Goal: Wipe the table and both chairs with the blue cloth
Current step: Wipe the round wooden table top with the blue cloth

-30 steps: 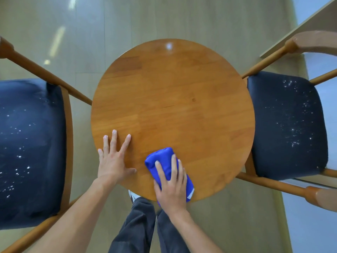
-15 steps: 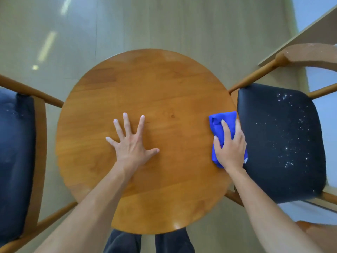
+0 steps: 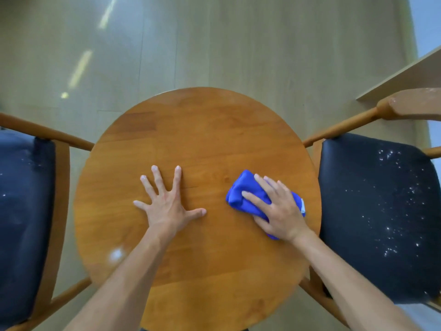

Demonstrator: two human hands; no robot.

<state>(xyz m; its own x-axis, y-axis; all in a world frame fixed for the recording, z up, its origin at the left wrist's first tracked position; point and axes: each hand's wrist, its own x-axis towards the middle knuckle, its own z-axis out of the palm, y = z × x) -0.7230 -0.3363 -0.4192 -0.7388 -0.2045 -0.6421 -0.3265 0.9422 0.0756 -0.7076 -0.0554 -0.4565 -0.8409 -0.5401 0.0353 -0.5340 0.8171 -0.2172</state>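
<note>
Head view, looking straight down on a round wooden worktop with warm orange-brown boards and a small glare spot near its near-left edge. Left hand lies flat on the worktop a little left of centre, palm down, fingers spread wide and straight, thumb out to the right; it holds nothing. Right hand presses down on the blue cloth, which sits bunched on the right part of the worktop, close to the right edge. Fingers of that hand reach to the far left over the cloth, fairly straight, thumb laid along the cloth's near-left side; I cannot tell whether any finger curls under the fabric. A small white tag shows at the cloth's right end, beside the hand. The two hands are well apart, bare wood between them. Both forearms enter from the near edge. Left chair stands just beside the worktop's left edge: dark seat pad in a wooden frame, with a few pale specks on it. Right chair stands just beside the right edge, with a dark seat pad scattered with many white specks, thickest toward its right half, and a wooden armrest at the far right. Pale wood floor all around.
</note>
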